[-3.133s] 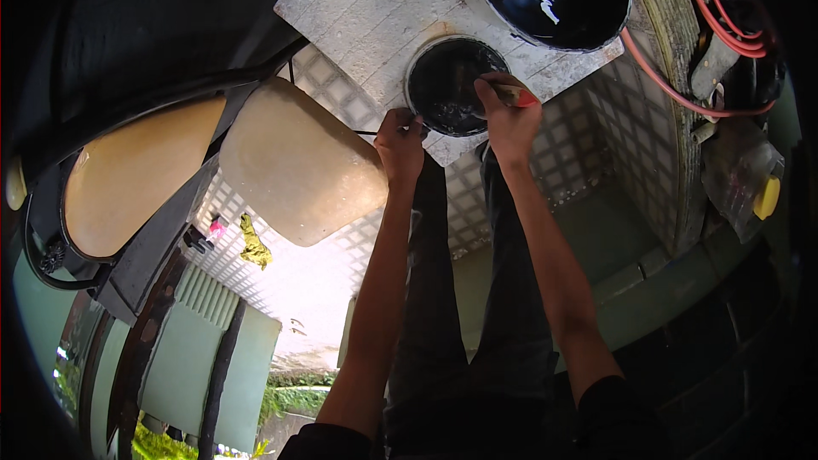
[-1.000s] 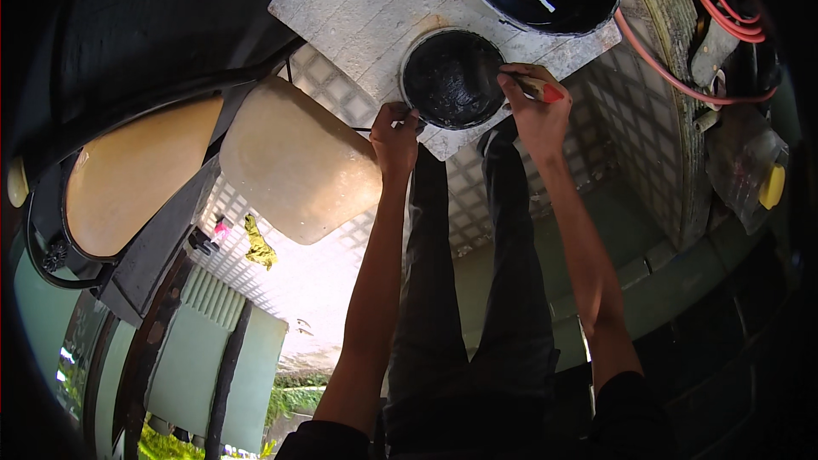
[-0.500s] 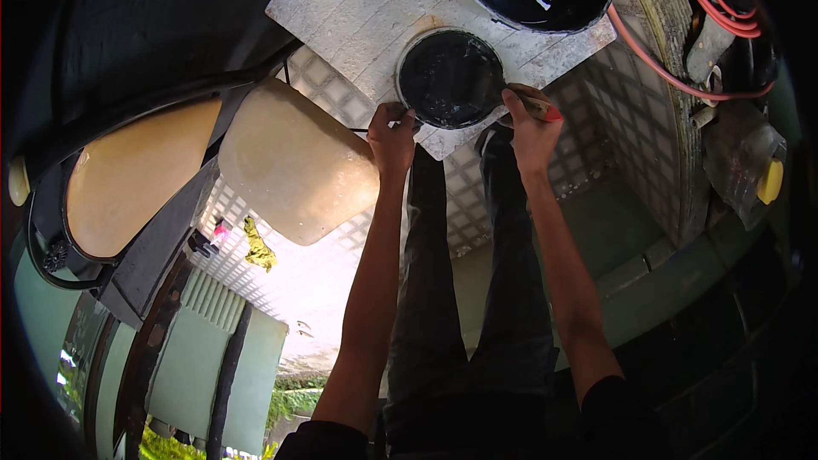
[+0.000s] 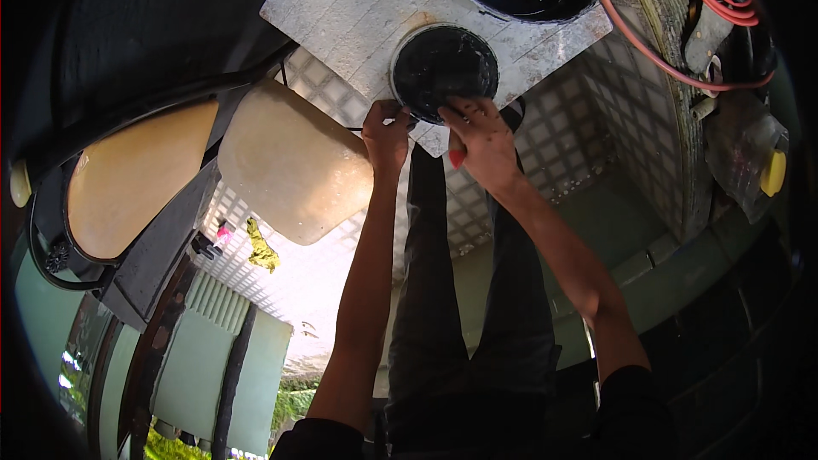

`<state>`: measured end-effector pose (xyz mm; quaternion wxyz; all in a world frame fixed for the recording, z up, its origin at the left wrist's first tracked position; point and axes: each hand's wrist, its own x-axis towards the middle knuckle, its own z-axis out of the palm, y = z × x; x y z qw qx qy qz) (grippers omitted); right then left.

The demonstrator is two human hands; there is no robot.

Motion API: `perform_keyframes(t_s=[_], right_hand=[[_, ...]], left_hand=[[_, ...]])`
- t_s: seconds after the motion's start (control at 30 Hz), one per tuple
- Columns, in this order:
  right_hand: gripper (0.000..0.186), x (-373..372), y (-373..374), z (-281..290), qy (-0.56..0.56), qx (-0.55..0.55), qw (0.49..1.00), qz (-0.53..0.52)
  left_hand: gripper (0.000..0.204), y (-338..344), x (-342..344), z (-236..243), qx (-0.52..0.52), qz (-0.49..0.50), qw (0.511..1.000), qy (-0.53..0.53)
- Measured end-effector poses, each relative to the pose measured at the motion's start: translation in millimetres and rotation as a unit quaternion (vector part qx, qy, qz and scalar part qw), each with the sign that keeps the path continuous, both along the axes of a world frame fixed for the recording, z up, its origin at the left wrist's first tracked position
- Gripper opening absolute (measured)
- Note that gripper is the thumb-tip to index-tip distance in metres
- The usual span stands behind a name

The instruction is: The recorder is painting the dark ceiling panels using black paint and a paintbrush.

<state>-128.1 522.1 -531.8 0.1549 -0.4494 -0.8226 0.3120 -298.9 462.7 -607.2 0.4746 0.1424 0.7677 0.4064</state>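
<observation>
A small round tub (image 4: 443, 68) with a pale rim and black inside stands near the front corner of a worn, whitish board (image 4: 341, 17). At its near left edge, my left hand (image 4: 387, 132) is closed with thumb and fingertips on the rim. My right hand (image 4: 484, 136) bends over the near right part of the tub, fingertips at its inner edge. It is closed around a slim tool with a red end (image 4: 457, 156); the rest is hidden by my fingers. Behind stands a larger bucket (image 4: 503, 13) of dark, glossy liquid.
A cream chair seat (image 4: 294, 162) is left of my left arm, and a tan chair (image 4: 141, 179) stands farther left. Red hose (image 4: 716, 81) loops by the timber at right. A clear bag (image 4: 745, 145) hangs below it. A yellow cloth (image 4: 262, 247) lies on the tiled floor.
My right hand has moved left from the tub's right side to its near edge and turned over, taking the red-ended tool along. My left hand stays at the rim.
</observation>
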Motion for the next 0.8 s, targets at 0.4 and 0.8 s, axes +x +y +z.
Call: perform_keyframes(t_s=[0.4,0.8], right_hand=[[0.027,-0.4,-15.9,22.4,0.07,-0.069,0.994,-0.044],[0.026,134.9,-11.2,166.9,0.556,-0.457,0.532,-0.447]], left_hand=[[0.019,-4.9,-10.7,4.4,-0.01,-0.025,0.999,0.031],[0.015,-122.4,4.9,120.8,-0.002,-0.23,0.961,0.151]])
